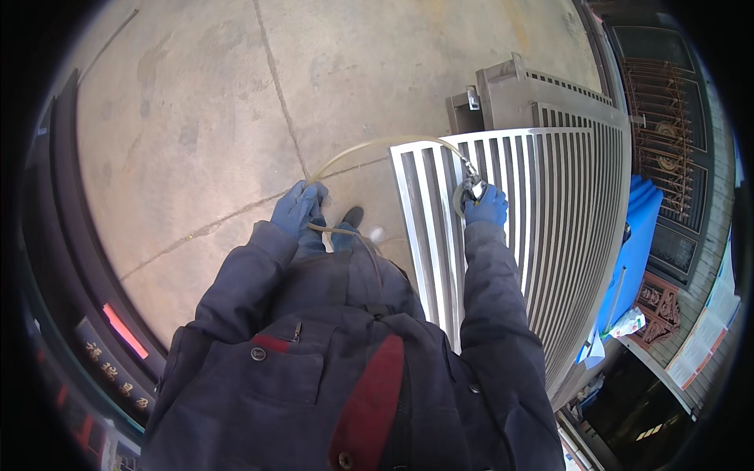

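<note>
My right hand (488, 207), in a blue glove, grips a small metal spray tool (470, 187) held against the bars of a silver slatted metal gate panel (550, 235). A pale yellowish hose (377, 145) arcs from the tool over the panel's top left corner down to my left hand (298, 208). That hand, also in a blue glove, is closed around the hose near my waist. I wear a dark blue work jacket with a red strap. My shoe tip (353, 216) shows on the concrete between the hands.
A cracked concrete floor (220, 118) spreads to the left and ahead. More grey slatted panels (550, 98) stand behind the first. A blue sheet (640, 235) and dark ornate ironwork (660, 133) lie to the right. A dark curved edge with a red light (124, 330) borders the left.
</note>
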The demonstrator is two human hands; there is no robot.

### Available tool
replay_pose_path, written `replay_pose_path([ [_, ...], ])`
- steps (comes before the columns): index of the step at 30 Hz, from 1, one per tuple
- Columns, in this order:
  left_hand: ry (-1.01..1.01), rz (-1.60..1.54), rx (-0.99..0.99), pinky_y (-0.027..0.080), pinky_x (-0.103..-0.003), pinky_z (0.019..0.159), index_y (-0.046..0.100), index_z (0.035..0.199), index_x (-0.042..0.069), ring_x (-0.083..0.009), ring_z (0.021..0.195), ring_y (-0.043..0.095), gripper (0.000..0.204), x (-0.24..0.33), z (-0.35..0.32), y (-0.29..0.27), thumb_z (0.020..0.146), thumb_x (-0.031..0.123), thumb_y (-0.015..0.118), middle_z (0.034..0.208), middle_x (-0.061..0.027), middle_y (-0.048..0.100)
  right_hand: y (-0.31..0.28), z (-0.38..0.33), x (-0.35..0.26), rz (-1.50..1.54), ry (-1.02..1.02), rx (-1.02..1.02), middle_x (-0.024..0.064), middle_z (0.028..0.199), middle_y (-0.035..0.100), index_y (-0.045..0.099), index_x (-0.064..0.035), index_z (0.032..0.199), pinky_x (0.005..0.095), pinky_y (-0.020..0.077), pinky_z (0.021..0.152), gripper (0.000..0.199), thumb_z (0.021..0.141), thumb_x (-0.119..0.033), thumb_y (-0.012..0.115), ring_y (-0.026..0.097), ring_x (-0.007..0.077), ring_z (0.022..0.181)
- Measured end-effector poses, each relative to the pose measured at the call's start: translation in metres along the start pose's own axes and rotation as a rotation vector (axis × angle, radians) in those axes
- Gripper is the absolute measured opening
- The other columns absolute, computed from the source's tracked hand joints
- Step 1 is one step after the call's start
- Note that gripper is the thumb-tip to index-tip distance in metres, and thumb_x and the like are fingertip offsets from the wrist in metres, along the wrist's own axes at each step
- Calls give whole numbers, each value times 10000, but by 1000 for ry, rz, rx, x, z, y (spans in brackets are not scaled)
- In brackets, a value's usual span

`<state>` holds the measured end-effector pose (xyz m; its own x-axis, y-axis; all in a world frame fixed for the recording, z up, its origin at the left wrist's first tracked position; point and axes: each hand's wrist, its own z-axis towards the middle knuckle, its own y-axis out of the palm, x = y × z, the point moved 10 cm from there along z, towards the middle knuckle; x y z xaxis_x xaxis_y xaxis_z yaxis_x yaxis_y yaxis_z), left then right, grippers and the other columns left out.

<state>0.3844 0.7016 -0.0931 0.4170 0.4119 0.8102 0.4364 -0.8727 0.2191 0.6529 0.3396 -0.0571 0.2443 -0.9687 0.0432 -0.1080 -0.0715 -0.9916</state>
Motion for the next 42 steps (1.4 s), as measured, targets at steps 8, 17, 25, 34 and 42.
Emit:
replay_pose_path([
  [8, -49, 5, -68, 396, -233, 624, 636, 1098, 81, -74, 672, 460, 320, -20, -5, 25, 1084, 348, 461, 741, 25, 506, 7, -63, 36, -9, 71, 3, 188, 1170, 563, 580, -77, 1222, 505, 493, 927, 540, 767, -269, 799, 567, 400, 1092],
  [17, 54, 148, 99, 369, -232, 585, 633, 1096, 46, -78, 629, 440, 421, 13, 0, -16, 1089, 412, 425, 690, 20, 492, -1, -29, 3, 72, -20, 26, 188, 1161, 581, 589, -86, 1168, 496, 490, 934, 496, 749, -225, 814, 570, 397, 1091],
  [25, -12, 20, -40, 365, -229, 591, 627, 1108, 93, -62, 662, 437, 282, -10, -16, 34, 1082, 329, 476, 739, 27, 488, 12, -119, 59, 155, 105, -20, 192, 1149, 587, 593, -71, 1167, 505, 497, 915, 468, 763, -210, 785, 559, 401, 1091],
  [34, 97, 57, 95, 333, -224, 564, 633, 1092, 72, -57, 614, 416, 384, 24, 2, -25, 1080, 409, 449, 686, 35, 489, 6, -46, -17, 143, -34, 47, 195, 1126, 581, 584, -60, 1155, 491, 481, 922, 492, 766, -284, 784, 572, 387, 1064],
  [42, 48, 83, 67, 349, -228, 579, 623, 1093, 66, -62, 636, 423, 377, 19, 3, -21, 1084, 396, 440, 703, 27, 489, 4, -71, -4, 45, -24, 1, 197, 1144, 565, 581, -73, 1185, 519, 493, 912, 506, 776, -296, 778, 565, 413, 1081],
])
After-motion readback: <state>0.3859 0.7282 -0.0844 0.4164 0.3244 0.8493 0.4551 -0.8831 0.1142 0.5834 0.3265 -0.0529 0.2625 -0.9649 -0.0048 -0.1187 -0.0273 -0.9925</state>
